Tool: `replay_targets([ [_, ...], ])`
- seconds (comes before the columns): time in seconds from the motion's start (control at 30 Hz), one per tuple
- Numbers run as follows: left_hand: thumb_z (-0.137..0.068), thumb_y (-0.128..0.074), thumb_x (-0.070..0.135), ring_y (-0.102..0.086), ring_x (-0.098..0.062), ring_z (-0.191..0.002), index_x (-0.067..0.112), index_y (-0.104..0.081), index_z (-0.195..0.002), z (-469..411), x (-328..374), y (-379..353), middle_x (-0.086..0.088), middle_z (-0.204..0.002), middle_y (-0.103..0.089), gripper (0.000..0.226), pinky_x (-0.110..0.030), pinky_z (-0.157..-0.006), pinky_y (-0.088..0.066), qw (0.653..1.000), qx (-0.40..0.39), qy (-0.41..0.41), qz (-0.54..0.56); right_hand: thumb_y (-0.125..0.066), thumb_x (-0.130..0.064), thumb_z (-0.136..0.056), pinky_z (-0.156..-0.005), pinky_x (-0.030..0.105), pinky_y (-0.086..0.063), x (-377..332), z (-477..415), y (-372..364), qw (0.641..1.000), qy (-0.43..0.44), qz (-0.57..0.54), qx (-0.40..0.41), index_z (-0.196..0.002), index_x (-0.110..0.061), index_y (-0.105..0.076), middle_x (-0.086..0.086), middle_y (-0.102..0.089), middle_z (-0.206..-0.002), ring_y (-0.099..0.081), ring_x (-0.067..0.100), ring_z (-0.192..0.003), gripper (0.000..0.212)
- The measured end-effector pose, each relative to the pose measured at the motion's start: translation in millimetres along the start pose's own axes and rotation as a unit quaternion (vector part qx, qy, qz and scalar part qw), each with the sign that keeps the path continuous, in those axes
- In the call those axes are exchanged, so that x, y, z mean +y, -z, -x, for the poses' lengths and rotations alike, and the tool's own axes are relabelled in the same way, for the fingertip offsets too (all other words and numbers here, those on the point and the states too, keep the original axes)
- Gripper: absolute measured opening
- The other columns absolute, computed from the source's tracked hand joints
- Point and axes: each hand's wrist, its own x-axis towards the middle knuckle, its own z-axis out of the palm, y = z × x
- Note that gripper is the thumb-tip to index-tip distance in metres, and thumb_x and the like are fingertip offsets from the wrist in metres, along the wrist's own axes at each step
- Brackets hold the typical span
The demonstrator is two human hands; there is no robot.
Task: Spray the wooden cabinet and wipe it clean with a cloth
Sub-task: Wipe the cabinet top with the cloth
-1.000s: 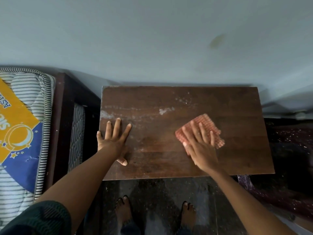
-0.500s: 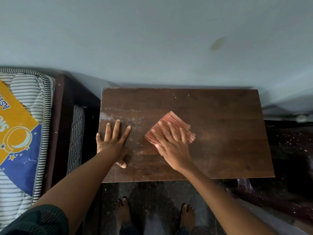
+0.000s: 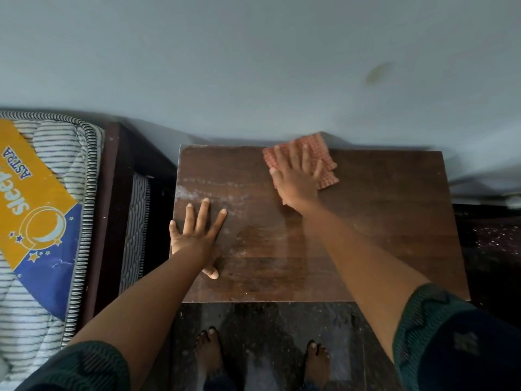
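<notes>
The dark wooden cabinet top fills the middle of the view, with a whitish dusty streak along its left part. My right hand presses flat, fingers straight, on a folded red checked cloth at the back edge of the top, against the wall. My left hand rests flat with spread fingers on the left front part of the top. No spray bottle is in view.
A grey wall rises right behind the cabinet. To the left stands a dark bed frame with a striped mattress bearing a yellow and blue label. My bare feet stand on the dark floor in front.
My right hand slid the cloth first leftward across the middle, then away from me to the back edge by the wall. My left hand stayed in place.
</notes>
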Motion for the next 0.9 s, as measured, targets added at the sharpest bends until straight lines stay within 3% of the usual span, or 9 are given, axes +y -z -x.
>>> replay_targets([
  [0.1,-0.06,-0.073,0.062,0.031,-0.04,-0.136,0.03,0.044,-0.13,1,-1,0,-0.011,-0.138,0.051,0.14,-0.062,-0.111,-0.004,1.0,-0.002,0.0,0.004,-0.02,-0.05,-0.093,-0.112,0.059,-0.007,-2,35,-19,0.99,0.127,0.064,0.021,-0.148,-0.034,-0.021,0.0,-0.012,-0.159,-0.011,0.029,-0.146,0.057],
  [0.23,-0.059,-0.073,0.063,0.032,-0.04,-0.135,0.03,0.047,-0.125,-1,-2,-2,-0.011,-0.137,0.052,0.141,-0.063,-0.11,-0.003,1.0,0.001,0.0,0.01,-0.015,-0.05,-0.1,-0.114,0.057,-0.01,50,94,-35,0.965,0.239,0.107,0.005,-0.149,-0.032,-0.017,0.0,-0.012,-0.159,-0.009,0.027,-0.145,0.052],
  [0.3,-0.059,-0.073,0.063,0.033,-0.04,-0.135,0.03,0.048,-0.121,-2,-2,-3,-0.011,-0.137,0.052,0.14,-0.063,-0.11,-0.003,1.0,0.002,-0.001,0.01,-0.008,-0.053,-0.1,-0.111,0.059,-0.019,92,101,-31,0.973,0.202,0.112,0.024,-0.148,-0.031,-0.018,0.0,-0.016,-0.157,-0.013,0.026,-0.144,0.054],
  [0.37,-0.059,-0.073,0.064,0.032,-0.04,-0.135,0.03,0.048,-0.121,-2,-3,-3,-0.011,-0.138,0.052,0.14,-0.063,-0.11,-0.003,1.0,0.004,-0.001,0.006,-0.01,-0.054,-0.098,-0.108,0.059,-0.024,118,93,-19,0.991,0.093,0.091,0.023,-0.147,-0.033,-0.019,0.0,-0.021,-0.156,-0.017,0.025,-0.142,0.054],
  [0.43,-0.059,-0.072,0.065,0.032,-0.04,-0.136,0.029,0.048,-0.123,-1,-3,-2,-0.011,-0.138,0.051,0.14,-0.063,-0.11,-0.004,1.0,0.003,-0.003,0.001,-0.023,-0.051,-0.095,-0.108,0.058,-0.019,119,72,-9,0.997,-0.013,0.066,0.043,-0.147,-0.035,-0.018,0.0,-0.019,-0.158,-0.016,0.026,-0.142,0.055],
  [0.5,-0.059,-0.072,0.064,0.032,-0.04,-0.136,0.029,0.046,-0.127,-1,-2,-1,-0.011,-0.139,0.051,0.14,-0.063,-0.11,-0.004,1.0,0.003,-0.006,0.002,-0.032,-0.047,-0.096,-0.111,0.058,-0.011,99,48,-1,0.994,-0.089,0.042,0.047,-0.149,-0.037,-0.011,-0.002,-0.004,-0.16,-0.005,0.027,-0.145,0.058],
  [0.6,-0.059,-0.073,0.064,0.031,-0.04,-0.136,0.03,0.044,-0.13,-1,-2,-2,-0.011,-0.139,0.051,0.141,-0.063,-0.11,-0.004,1.0,0.006,-0.005,0.006,-0.029,-0.047,-0.099,-0.113,0.057,-0.001,55,19,5,0.991,-0.125,-0.001,0.039,-0.149,-0.039,-0.005,-0.005,0.008,-0.16,0.006,0.026,-0.146,0.056],
  [0.8,-0.059,-0.073,0.063,0.031,-0.04,-0.136,0.03,0.042,-0.132,0,-3,-2,-0.01,-0.139,0.05,0.14,-0.064,-0.11,-0.004,1.0,0.009,-0.01,0.011,-0.023,-0.051,-0.098,-0.111,0.058,0.009,-18,36,-20,0.995,0.091,0.042,0.001,-0.149,-0.04,-0.002,-0.005,0.011,-0.159,0.012,0.027,-0.145,0.056],
  [0.9,-0.06,-0.073,0.062,0.03,-0.04,-0.137,0.03,0.041,-0.132,1,-3,-2,-0.011,-0.14,0.049,0.14,-0.064,-0.11,-0.004,1.0,0.016,-0.009,0.012,-0.021,-0.05,-0.098,-0.113,0.058,0.002,-19,86,-44,0.983,0.173,0.059,0.02,-0.149,-0.037,-0.014,-0.002,-0.005,-0.16,0.0,0.028,-0.146,0.053],
])
